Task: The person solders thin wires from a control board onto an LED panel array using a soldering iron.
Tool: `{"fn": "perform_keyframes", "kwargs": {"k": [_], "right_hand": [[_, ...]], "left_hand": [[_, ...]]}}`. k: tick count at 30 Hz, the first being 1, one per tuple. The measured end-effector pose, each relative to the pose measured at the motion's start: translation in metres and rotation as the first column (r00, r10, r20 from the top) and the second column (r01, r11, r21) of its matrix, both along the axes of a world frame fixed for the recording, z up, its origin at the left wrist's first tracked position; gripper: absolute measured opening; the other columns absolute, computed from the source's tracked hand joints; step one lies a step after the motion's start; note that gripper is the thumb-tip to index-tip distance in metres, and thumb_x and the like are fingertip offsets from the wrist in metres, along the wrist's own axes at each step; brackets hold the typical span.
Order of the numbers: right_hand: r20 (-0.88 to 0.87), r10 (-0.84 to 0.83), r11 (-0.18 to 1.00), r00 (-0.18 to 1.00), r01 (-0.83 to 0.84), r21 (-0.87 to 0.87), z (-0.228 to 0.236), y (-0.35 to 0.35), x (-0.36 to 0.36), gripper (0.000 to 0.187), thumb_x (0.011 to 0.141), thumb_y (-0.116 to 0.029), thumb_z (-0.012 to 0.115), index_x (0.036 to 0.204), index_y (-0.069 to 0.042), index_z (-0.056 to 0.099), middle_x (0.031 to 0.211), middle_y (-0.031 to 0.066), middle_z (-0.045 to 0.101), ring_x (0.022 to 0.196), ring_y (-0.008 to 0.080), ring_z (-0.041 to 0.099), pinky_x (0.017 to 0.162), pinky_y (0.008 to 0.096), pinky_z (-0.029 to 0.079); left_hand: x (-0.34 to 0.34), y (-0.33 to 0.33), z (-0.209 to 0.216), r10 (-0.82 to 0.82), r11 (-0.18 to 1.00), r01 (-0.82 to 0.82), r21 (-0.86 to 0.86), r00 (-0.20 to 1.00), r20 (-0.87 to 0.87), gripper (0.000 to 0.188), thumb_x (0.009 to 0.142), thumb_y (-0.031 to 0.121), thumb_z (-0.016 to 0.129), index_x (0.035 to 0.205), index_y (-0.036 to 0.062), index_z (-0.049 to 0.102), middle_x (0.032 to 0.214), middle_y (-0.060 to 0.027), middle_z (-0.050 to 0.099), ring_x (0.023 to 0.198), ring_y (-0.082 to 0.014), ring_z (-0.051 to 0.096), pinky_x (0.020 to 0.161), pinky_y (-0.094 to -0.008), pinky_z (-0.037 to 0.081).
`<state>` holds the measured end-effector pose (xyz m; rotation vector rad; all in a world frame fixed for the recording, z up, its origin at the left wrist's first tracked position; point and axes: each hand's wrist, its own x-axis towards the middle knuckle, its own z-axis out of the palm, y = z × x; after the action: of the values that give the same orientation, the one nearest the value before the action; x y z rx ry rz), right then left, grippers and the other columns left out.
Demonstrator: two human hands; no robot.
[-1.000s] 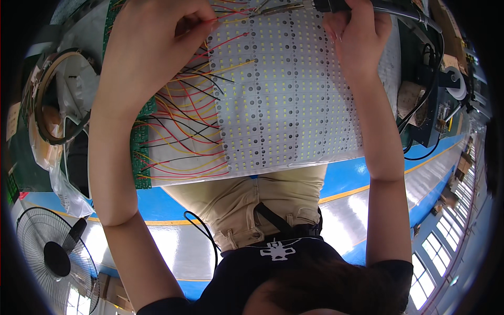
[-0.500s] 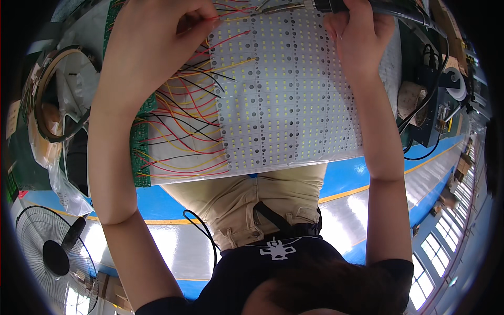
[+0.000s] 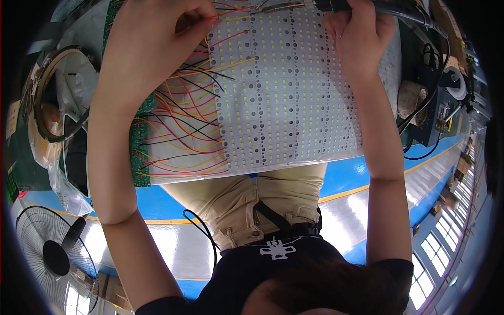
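My left hand (image 3: 163, 44) is closed in a pinch on a thin wire (image 3: 233, 19) near the top edge of the view. In my right hand (image 3: 362, 39) is a soldering iron (image 3: 286, 7) with a dark handle, its metal shaft pointing left. The iron's tip lies close to the wire's end, over a white LED panel (image 3: 275, 110) with rows of small yellowish LEDs and dark round holes. Whether tip and wire touch is too small to tell. Several red, yellow and black wires (image 3: 184, 126) run from a green circuit board (image 3: 140, 163) onto the panel's left side.
A dark ring-shaped roll (image 3: 39, 113) and clear plastic bags (image 3: 55, 163) lie at the left. To the right stand a dark soldering station (image 3: 428, 113) with cables and a solder spool (image 3: 455, 84). A fan (image 3: 55, 257) is at the lower left.
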<state>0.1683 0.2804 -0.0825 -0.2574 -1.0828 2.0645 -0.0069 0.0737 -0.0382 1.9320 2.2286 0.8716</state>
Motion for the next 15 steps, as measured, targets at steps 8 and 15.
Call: {"fn": "perform_keyframes", "kwargs": {"k": [8, 15], "right_hand": [[0.299, -0.265, 0.937, 0.917, 0.172, 0.303, 0.016, -0.011, 0.000, 0.025, 0.099, -0.013, 0.065, 0.083, -0.010, 0.046, 0.051, -0.0008, 0.042, 0.036, 0.0093, 0.033, 0.036, 0.0278, 0.028], [0.308, -0.280, 0.934, 0.909, 0.184, 0.306, 0.013, -0.009, 0.000, 0.026, 0.099, -0.013, 0.065, 0.082, -0.010, 0.046, 0.051, -0.0008, 0.041, 0.036, 0.0094, 0.034, 0.037, 0.0277, 0.028]], "left_hand": [[0.000, -0.001, -0.001, 0.000, 1.000, 0.000, 0.004, 1.000, -0.008, 0.009, 0.086, 0.005, 0.078, 0.092, 0.0007, 0.072, 0.080, -0.0077, 0.070, 0.069, -0.0178, 0.070, 0.067, -0.0304, 0.053], [0.000, -0.001, 0.000, 0.019, 1.000, -0.019, -0.013, 1.000, 0.013, 0.010, 0.086, 0.006, 0.078, 0.092, 0.0004, 0.072, 0.080, -0.0080, 0.071, 0.069, -0.0183, 0.070, 0.067, -0.0309, 0.053]]}}
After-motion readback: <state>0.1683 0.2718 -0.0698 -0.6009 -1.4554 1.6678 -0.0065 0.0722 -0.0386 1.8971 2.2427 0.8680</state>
